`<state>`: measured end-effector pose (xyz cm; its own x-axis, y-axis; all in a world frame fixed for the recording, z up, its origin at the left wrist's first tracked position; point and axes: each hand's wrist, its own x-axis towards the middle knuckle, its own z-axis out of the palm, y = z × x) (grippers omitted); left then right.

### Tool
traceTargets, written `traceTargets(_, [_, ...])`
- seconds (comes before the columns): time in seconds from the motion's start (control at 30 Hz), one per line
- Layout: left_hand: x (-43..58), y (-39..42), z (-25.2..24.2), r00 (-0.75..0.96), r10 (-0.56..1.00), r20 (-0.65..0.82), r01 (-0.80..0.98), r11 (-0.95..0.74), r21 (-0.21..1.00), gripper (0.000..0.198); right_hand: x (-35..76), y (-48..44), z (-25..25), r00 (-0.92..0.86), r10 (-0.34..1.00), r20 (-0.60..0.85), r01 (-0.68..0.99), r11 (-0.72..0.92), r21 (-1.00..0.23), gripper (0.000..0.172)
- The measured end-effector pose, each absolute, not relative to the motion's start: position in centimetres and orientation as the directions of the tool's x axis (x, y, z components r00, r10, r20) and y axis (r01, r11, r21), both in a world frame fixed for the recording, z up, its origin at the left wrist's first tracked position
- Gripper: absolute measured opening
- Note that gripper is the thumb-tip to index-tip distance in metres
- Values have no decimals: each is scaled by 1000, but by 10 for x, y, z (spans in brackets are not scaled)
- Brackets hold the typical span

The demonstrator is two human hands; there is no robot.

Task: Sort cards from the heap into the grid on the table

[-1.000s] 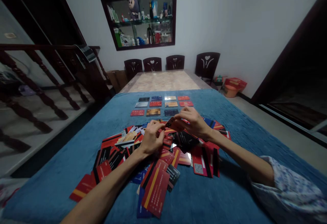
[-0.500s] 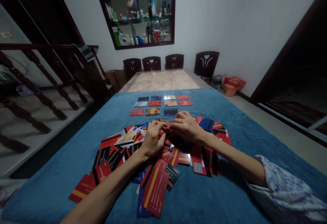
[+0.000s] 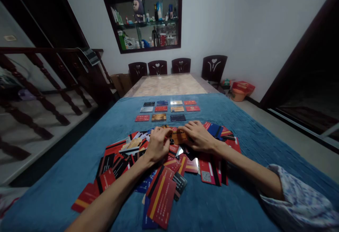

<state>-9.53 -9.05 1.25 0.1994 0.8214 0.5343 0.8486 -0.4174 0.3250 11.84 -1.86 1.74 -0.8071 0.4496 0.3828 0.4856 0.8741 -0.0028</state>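
A loose pile of plastic cards point(image 3: 124, 161), red, black, blue and gold, is spread over a blue cloth point(image 3: 212, 203). Both hands meet at the far middle of the pile. My left hand point(image 3: 158, 143) is curled with its fingers pinching the left edge of an orange-brown card point(image 3: 180, 136). My right hand point(image 3: 197, 136) lies over the same card's right side, fingers bent onto it. Beyond the hands, several cards lie face up in a tidy grid point(image 3: 165, 110) of three rows.
The blue cloth covers the near half of a long table; bare marble tabletop point(image 3: 166, 83) lies beyond. Dark chairs point(image 3: 181, 65) stand at the far end under a wall cabinet point(image 3: 147, 16). A wooden stair railing point(image 3: 39, 83) runs on the left.
My right hand, which held a card lifted above the pile, has come down onto the pile. Both hands now hold an orange-brown card between them.
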Motion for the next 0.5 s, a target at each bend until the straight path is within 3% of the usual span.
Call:
traceTargets(0.27, [-96, -88, 9, 149, 839, 523, 861, -371, 350, 25, 119, -21, 20, -790, 501, 353, 505, 859, -89, 60])
traceTargets(0.5, [-96, -86, 11, 118, 867, 483, 845, -344, 410, 27, 119, -19, 22, -796, 484, 364, 497, 865, -64, 60])
